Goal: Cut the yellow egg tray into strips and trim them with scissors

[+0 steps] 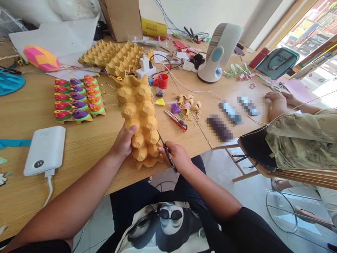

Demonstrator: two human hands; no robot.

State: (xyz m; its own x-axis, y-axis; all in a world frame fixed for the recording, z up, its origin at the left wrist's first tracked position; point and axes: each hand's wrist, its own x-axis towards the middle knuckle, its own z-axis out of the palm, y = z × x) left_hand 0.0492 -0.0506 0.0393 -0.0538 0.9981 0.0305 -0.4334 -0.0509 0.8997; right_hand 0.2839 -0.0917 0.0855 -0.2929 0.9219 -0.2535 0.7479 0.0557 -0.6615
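Note:
My left hand [123, 140] grips the left edge of a yellow-brown egg carton piece [143, 117], thumb on its bumpy face. The piece is tilted up above the table, over the front edge. My right hand [177, 156] is closed on a slim black cutting tool [170, 158]. Its thin dark tip lies along the carton's lower right edge; whether it is a knife or scissors I cannot tell. To the right of the carton, a red utility knife [177, 121] rests on the table, near carton scraps [188, 103].
Painted egg-cup rows [79, 98] stand at left, behind a white power bank [45, 151] with a cable. More egg trays [110, 58], a red mug [161, 81] and a white fan [219, 52] are at the back. A co-worker's hands [280, 100] rest at right.

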